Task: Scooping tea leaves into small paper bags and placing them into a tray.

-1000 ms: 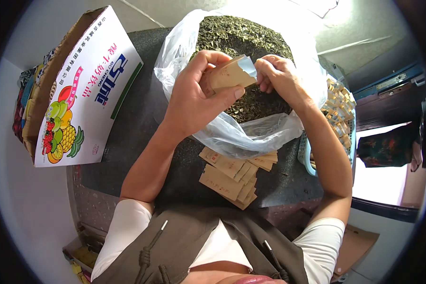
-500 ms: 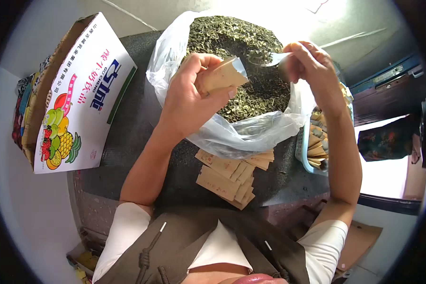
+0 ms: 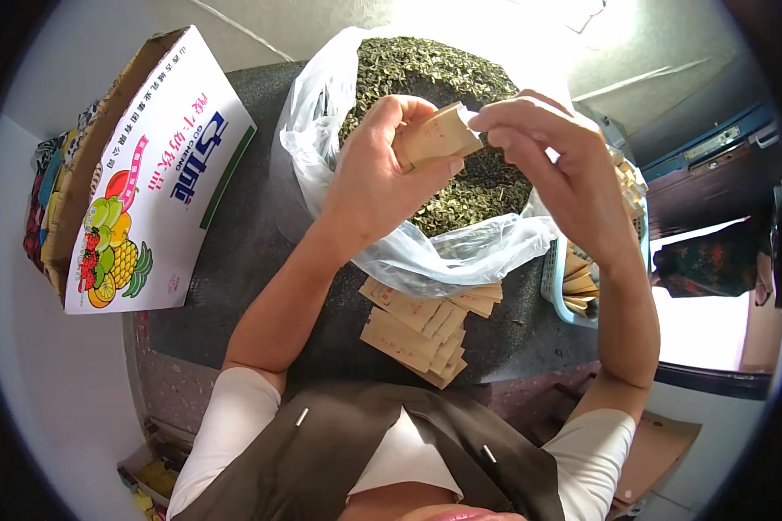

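Observation:
My left hand [image 3: 369, 187] is closed around a small brown paper packet [image 3: 434, 139], its opening turned to the right. At that opening is my right hand [image 3: 560, 148], fingers pinched on a spoon [image 3: 467, 116]. Most of the spoon is hidden by the packet and my fingers. Both hands are above a clear plastic bag [image 3: 417, 265] full of dried green leaves [image 3: 434, 65]. Nearer to me, flat brown paper packets [image 3: 408, 339] lie in overlapping piles on the dark table [image 3: 261, 356].
A white printed cardboard box [image 3: 169, 182] stands tilted at the left, with colourful cloth [image 3: 48, 191] behind it. To the right, partly behind my right forearm, a light blue basket [image 3: 552, 282] holds several brown packets [image 3: 579, 282]. A dark patterned cloth [image 3: 708, 260] hangs farther right.
My right hand has moved left with the spoon, from over the leaves to the packet's opening. My left hand has shifted slightly right with the packet.

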`<state>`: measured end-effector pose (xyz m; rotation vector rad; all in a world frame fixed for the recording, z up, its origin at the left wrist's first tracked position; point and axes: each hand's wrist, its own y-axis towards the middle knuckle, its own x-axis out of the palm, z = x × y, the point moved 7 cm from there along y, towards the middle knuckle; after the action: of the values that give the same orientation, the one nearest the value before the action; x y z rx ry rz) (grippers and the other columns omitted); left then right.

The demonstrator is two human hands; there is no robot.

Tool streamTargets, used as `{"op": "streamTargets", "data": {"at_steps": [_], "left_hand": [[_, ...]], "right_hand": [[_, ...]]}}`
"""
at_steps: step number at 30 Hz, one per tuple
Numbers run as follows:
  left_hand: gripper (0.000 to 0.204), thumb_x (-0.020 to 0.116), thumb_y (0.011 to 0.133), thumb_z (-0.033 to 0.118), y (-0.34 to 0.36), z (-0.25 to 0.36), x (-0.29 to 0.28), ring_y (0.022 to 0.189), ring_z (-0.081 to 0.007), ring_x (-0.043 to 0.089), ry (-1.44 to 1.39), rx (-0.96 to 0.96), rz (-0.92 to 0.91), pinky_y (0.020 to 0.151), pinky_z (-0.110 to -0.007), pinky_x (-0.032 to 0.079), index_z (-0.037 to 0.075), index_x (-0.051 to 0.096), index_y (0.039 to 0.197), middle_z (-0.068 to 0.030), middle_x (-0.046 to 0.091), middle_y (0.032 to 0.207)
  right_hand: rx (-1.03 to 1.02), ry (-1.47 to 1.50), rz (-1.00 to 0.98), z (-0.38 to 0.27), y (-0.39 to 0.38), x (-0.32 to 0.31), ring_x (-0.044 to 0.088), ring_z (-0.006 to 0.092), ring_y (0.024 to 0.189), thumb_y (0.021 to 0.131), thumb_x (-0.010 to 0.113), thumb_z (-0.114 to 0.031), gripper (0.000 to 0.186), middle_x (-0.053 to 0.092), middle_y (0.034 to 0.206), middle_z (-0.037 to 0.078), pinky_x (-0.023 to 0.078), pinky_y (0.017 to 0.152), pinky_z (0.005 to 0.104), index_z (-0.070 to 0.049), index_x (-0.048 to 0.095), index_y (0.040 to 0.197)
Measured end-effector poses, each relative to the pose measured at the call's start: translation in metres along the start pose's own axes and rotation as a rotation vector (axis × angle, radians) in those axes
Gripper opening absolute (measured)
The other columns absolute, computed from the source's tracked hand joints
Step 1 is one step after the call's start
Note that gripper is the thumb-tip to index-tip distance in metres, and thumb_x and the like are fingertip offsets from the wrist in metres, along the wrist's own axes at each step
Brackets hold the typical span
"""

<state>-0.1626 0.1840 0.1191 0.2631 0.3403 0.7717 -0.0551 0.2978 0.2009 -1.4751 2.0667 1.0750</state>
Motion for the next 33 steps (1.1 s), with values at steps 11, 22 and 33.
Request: {"op": "streamTargets", "data": {"at_steps": [11, 22, 33], "left_hand": [[0.048, 0.079, 0.079, 0.010, 0.000, 0.008, -0.015, 0.089, -0.0132, 0.064, -0.177, 0.035, 0.047, 0.074, -0.026, 0.055, 0.002, 0.053, 0.118, -0.0093, 0.062, 0.099], [0.048, 0.080, 0.077, 0.009, -0.004, 0.008, -0.031, 0.089, -0.0129, 0.063, -0.047, 0.037, 0.067, 0.077, -0.027, 0.055, 0.001, 0.054, 0.117, -0.0087, 0.062, 0.100], [0.044, 0.079, 0.077, 0.015, 0.002, 0.005, -0.017, 0.092, -0.0184, 0.064, 0.047, -0.004, -0.006, 0.078, -0.031, 0.055, 0.000, 0.056, 0.112, -0.0133, 0.062, 0.104]], "right_hand": [[0.329, -0.382, 0.013, 0.078, 0.014, 0.006, 0.061, 0.0126, 0.072, 0.096, 0.053, -0.020, 0.024, 0.068, 0.083, 0.009, 0.048, 0.068, 0.0272, -0.003, 0.068, 0.104], [0.532, 0.408, -0.050, 0.116, 0.023, 0.053, 0.058, 0.0086, 0.069, 0.099, 0.054, -0.029, 0.028, 0.064, 0.082, 0.002, 0.049, 0.063, 0.0236, -0.005, 0.067, 0.105], [0.422, 0.304, 0.137, 0.073, 0.009, -0.031, 0.048, 0.0065, 0.061, 0.100, 0.053, -0.028, 0.027, 0.059, 0.070, -0.001, 0.040, 0.057, 0.0224, -0.007, 0.069, 0.101]]}}
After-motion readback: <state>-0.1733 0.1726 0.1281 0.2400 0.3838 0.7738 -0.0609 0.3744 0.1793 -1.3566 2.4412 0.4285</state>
